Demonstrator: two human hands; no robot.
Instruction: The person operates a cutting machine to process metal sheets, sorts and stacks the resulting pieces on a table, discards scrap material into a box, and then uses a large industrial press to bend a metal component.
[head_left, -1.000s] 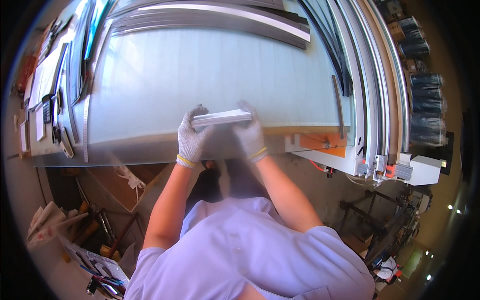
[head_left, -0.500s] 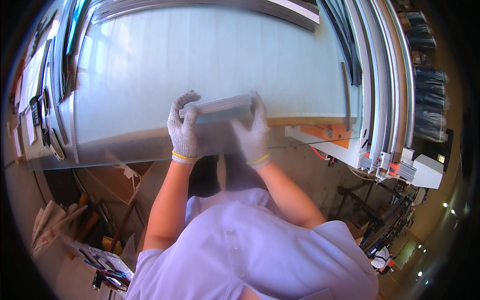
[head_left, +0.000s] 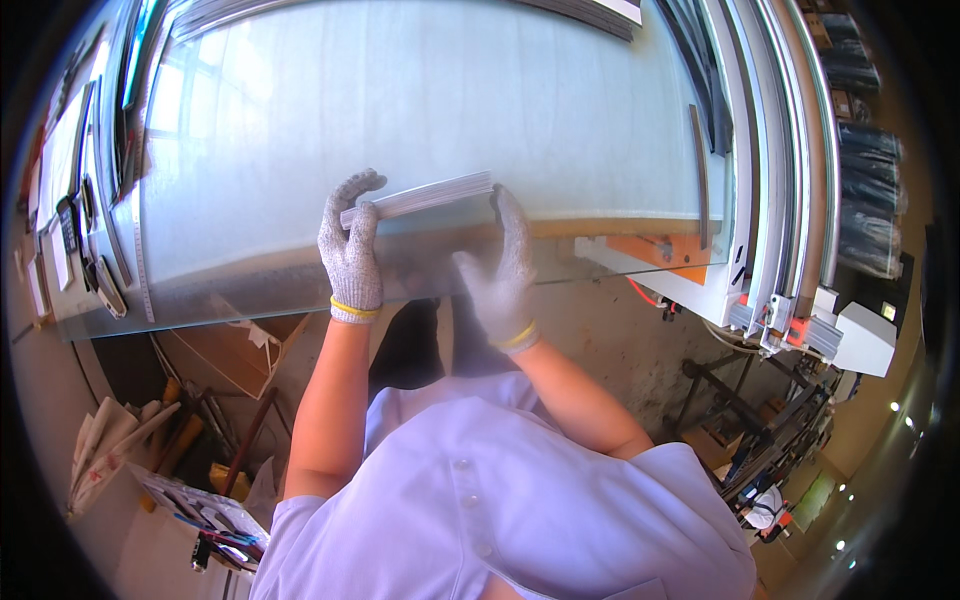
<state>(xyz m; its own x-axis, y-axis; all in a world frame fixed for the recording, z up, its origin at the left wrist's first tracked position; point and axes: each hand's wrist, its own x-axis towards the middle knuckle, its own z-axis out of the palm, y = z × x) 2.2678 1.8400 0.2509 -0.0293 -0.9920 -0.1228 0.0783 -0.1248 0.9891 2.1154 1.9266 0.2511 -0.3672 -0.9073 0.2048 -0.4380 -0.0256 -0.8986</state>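
Note:
A slim bundle of pale, flat strips (head_left: pixel 425 197) is held over the near part of a glass-topped table (head_left: pixel 330 110), tilted a little up to the right. My left hand (head_left: pixel 350 250), in a grey knit glove with a yellow cuff, grips the bundle's left end between thumb and fingers. At the other end, my right hand (head_left: pixel 505 265), gloved the same way, is spread with thumb and fingers apart. Its fingertips are close to the strips' right end; whether they touch cannot be made out. The right glove is slightly blurred.
Long dark strips (head_left: pixel 590 22) lie along the table's far edge, and a thin dark bar (head_left: pixel 697 180) lies at the right. Metal rails (head_left: pixel 790 150) border the right side. A long ruler (head_left: pixel 140 250), a calculator (head_left: pixel 68 222) and a box cutter (head_left: pixel 110 290) are at the left.
The left hand and bundle have shifted slightly left and up. The right hand's fingers have come away from the bundle's right end and spread. The view has turned slightly.

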